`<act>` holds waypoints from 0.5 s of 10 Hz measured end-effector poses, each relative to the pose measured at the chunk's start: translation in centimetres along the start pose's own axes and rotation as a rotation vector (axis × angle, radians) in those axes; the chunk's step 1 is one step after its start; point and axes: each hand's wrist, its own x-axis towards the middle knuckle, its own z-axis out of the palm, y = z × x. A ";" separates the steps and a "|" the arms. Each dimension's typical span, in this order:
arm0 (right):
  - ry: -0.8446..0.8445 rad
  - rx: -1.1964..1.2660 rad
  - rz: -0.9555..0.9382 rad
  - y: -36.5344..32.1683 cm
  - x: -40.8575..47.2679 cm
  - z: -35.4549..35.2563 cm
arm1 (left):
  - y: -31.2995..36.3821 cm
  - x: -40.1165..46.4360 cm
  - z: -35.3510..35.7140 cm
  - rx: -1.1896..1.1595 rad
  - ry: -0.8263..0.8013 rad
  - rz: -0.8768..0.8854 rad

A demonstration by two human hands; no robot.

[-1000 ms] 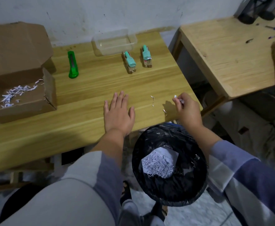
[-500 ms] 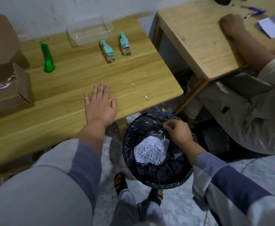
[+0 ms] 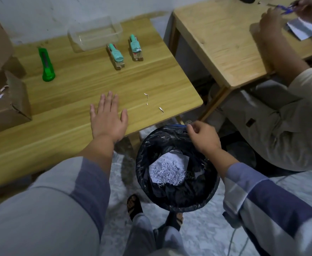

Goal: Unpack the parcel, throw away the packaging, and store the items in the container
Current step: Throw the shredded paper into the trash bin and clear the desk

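My left hand (image 3: 108,117) lies flat and open on the wooden table (image 3: 73,93). My right hand (image 3: 203,137) hovers at the far rim of the black-bagged bin (image 3: 146,163), fingertips pinched on a tiny pale paper shred (image 3: 188,125). Shredded paper (image 3: 168,170) lies inside the bin. Two teal staplers (image 3: 115,56) (image 3: 135,48) stand in front of the clear plastic container (image 3: 96,34) at the table's back. The open cardboard box (image 3: 7,104) at the left holds more shreds.
A green utility knife (image 3: 46,64) lies left of the container. Two loose shreds (image 3: 146,98) (image 3: 161,109) sit near the table's right corner. A second table (image 3: 225,39) stands at right, where another person (image 3: 280,111) sits writing. My feet are below the bin.
My right hand picked a shred off the table's corner and carried it down over the bin, then shifted to the bin's far rim. My left hand stayed flat.
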 end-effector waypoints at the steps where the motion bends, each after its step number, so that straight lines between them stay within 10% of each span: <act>1: 0.102 0.029 -0.152 -2.6 1.2 -1.5 | 0.0 -0.1 0.0 -0.003 -0.005 -0.007; 5: -0.340 -0.374 -0.656 -12.4 5.3 1.2 | 0.2 0.0 -0.4 -0.040 0.035 -0.025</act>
